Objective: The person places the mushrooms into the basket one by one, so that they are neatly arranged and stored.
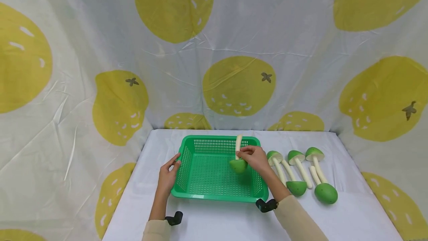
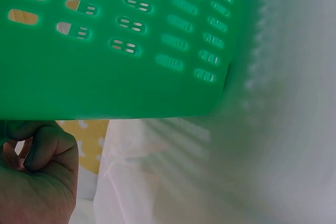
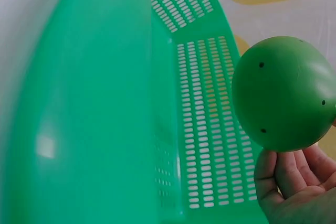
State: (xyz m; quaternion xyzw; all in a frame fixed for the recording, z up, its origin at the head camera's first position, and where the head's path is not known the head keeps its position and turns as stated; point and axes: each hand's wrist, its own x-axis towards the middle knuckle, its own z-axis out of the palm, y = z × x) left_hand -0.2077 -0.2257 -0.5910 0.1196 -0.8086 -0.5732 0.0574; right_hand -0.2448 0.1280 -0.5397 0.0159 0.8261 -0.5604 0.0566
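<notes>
A green plastic basket (image 1: 207, 176) with slotted walls stands on the white-covered table. My left hand (image 1: 168, 176) holds its left rim; in the left wrist view the hand (image 2: 44, 169) has its fingers bent at the rim edge. Over the basket's right half, my right hand (image 1: 255, 159) pinches a toy mushroom (image 1: 238, 166) by its pale stem, with the green cap hanging down. Close up in the right wrist view, the round cap, marked with small dark dots, hides part of the right hand (image 3: 302, 179) and the stem.
Several more green-capped mushrooms (image 1: 326, 193) with pale stems lie on the table (image 1: 214, 220) right of the basket, caps pointing both ways. A lemon-printed cloth (image 1: 239, 86) hangs behind and along the sides. Black straps with small cameras (image 1: 266, 205) circle both wrists.
</notes>
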